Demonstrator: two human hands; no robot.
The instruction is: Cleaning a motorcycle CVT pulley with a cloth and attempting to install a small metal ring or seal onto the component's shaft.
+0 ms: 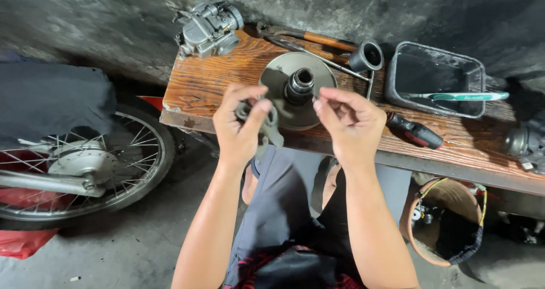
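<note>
My left hand [241,124] grips a small grey, curved metal part [269,125] in front of a wooden bench [216,82]. My right hand [349,121] is raised beside it with thumb and fingers pinched together; whether something tiny sits between them I cannot tell. Just behind both hands a round metal disc with a dark central hub [299,87] lies on the bench. My knees and dark shorts show below my forearms.
On the bench are a silver carburettor [209,29], pliers with orange handles [306,39], a black funnel-shaped piece [366,56], a dark tray [434,76] holding a toothbrush [460,96], and a black-handled tool [414,131]. A spoked motorcycle wheel [85,164] stands left; a basket [448,221] sits under the bench.
</note>
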